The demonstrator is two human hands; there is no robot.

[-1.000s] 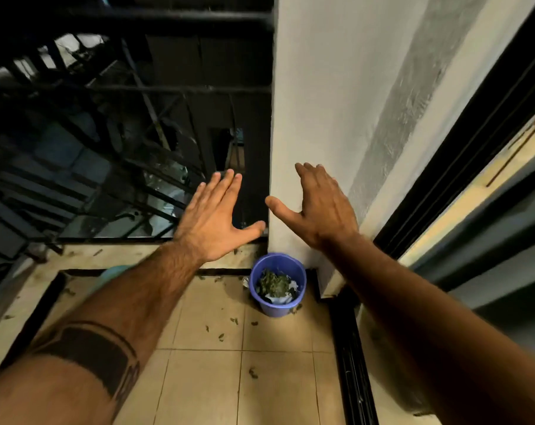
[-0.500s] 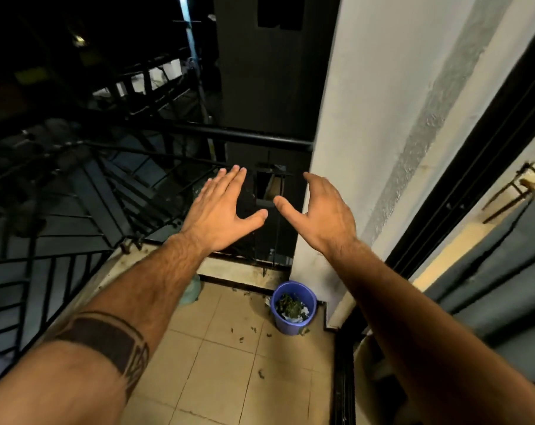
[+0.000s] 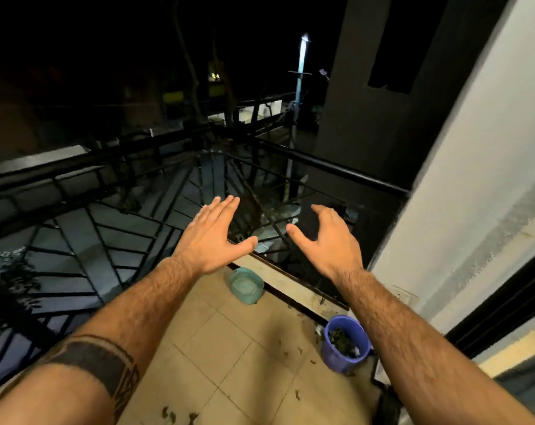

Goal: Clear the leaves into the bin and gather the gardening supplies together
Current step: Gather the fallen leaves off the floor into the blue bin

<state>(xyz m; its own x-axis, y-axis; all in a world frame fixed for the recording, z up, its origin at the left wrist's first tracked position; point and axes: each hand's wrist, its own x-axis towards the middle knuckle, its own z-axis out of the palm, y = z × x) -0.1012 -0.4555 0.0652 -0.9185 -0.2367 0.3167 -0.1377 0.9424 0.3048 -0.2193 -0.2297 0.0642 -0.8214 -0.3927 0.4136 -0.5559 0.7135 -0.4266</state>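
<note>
A blue bin (image 3: 346, 345) stands on the tiled balcony floor in the corner by the white wall, with dark green leaves (image 3: 341, 340) and a scrap of white inside. Small dry leaves (image 3: 290, 355) lie scattered on the tiles around it. A teal tub (image 3: 246, 285) lies on its side by the ledge. My left hand (image 3: 212, 239) is stretched out in the air, palm down, fingers straight, holding nothing. My right hand (image 3: 329, 240) hovers beside it with fingers slightly bent, also holding nothing. Both hands are well above the floor.
A black metal railing (image 3: 333, 167) runs along the balcony's far and left sides above a low ledge (image 3: 294, 283). The white wall (image 3: 462, 210) and a dark door frame (image 3: 505, 305) close off the right. It is night beyond the railing.
The view has swung up and to the left, so the bin now sits lower right and the teal tub shows. Both hands stay held out in the air; the right fingers have bent a little.
</note>
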